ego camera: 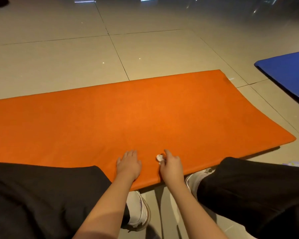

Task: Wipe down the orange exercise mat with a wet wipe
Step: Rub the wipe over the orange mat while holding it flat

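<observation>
The orange exercise mat [128, 118] lies flat on the tiled floor and runs from the left edge of view to its right end. My left hand [129, 163] rests flat on the mat near its front edge, fingers straight. Beside it, my right hand [171, 165] pinches a small crumpled white wet wipe [159, 157] against the mat, the index finger stretched forward. Only a bit of the wipe shows past the fingers.
A blue mat [288, 73] lies on the floor at the right. My knees in black trousers [41, 195] flank my arms, the left one over the mat's front edge. White shoes [140, 209] stand on the beige tiles [59, 57] below.
</observation>
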Available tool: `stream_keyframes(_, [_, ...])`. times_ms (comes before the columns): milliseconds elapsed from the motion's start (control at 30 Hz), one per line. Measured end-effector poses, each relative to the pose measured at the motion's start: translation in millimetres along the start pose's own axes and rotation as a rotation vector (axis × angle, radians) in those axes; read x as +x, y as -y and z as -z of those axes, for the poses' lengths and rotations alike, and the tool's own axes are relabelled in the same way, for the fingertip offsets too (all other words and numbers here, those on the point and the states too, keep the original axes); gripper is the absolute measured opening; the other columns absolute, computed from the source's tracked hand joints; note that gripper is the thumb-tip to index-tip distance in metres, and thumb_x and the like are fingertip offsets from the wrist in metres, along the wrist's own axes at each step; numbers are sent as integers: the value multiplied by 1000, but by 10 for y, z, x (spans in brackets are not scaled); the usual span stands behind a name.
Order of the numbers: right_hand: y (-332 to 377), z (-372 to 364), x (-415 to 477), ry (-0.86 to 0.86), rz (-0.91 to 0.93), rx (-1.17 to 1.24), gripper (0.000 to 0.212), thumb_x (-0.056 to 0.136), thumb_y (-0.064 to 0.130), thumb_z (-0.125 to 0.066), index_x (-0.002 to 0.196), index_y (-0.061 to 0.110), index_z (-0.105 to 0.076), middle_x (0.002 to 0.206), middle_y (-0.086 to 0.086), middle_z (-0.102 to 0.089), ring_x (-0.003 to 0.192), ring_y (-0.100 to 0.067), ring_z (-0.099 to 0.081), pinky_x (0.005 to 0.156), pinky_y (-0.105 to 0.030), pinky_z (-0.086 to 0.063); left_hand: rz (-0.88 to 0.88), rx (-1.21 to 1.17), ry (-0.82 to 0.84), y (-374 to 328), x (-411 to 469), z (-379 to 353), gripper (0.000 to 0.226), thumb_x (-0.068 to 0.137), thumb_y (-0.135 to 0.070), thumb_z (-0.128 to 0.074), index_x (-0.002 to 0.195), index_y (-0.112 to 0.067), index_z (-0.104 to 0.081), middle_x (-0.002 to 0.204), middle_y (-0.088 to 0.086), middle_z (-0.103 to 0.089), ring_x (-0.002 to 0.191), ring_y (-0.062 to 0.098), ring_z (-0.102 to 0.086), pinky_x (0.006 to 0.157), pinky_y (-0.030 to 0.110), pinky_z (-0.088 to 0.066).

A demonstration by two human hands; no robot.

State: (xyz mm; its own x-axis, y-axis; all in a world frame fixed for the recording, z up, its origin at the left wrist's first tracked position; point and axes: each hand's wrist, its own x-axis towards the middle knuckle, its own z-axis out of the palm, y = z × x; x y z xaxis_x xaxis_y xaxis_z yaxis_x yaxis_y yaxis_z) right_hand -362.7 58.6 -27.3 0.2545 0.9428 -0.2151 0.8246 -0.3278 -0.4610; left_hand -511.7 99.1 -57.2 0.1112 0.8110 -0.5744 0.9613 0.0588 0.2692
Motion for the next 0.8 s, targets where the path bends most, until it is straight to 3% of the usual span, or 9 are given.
stream_keyframes(67, [89, -90, -70, 72, 119, 28, 43, 97, 14, -45, 140, 17, -43, 116, -7, -64, 112, -24, -48, 79, -30, -39, 8, 3, -8, -4, 3, -15, 57, 106, -35, -25, 157, -17, -10, 164, 0, -8, 151, 19, -6, 121, 42, -8])
stream_keyframes(133, [44, -47, -30, 124, 125, 21, 44, 97, 14, -46, 141, 18, -42, 119, -9, -63, 113, -25, -50, 84, -33, -43, 9, 11, 1, 13, -6, -17, 56, 106, -34, -26, 157, -17, -10, 164, 0, -8, 151, 19, -5, 121, 42, -9])
stream_keyframes(300, [-196, 166, -54, -3, -123, 75, 48, 97, 17, -49, 144, 20, -39, 116, -13, -59, 101, -28, -57, 71, -27, -39, -15, 2, 25, 17, -76, 28, 56, 106, -32, -26, 157, -15, -10, 163, 2, -12, 150, 21, -10, 120, 42, -14])
stream_keyframes(467, [30, 62, -352, 92, 86, 123, 47, 96, 15, -50, 142, 20, -42, 116, -12, -60, 107, -26, -53, 79, -30, -42, 4, 25, 15, 2, -216, 35, 56, 106, -34, -26, 156, -15, -13, 163, 3, -14, 149, 21, -13, 120, 43, -16])
stream_keyframes(667, [-145, 231, -197, -5, -151, 69, 43, 98, 14, -48, 140, 16, -43, 114, -15, -56, 100, -29, -55, 71, -29, -39, -11, 49, 60, 17, -372, 113, 58, 106, -35, -30, 157, -16, -11, 163, 3, -13, 149, 21, -14, 119, 42, -19])
stream_keyframes(800, [140, -13, -297, 123, 91, 53, 32, 97, 13, -44, 128, 12, -51, 110, -13, -63, 104, -29, -51, 75, -33, -41, -21, 84, -24, 28, -382, 93, 56, 104, -35, -35, 155, -19, -18, 161, 1, -20, 147, 20, -20, 115, 42, -22])
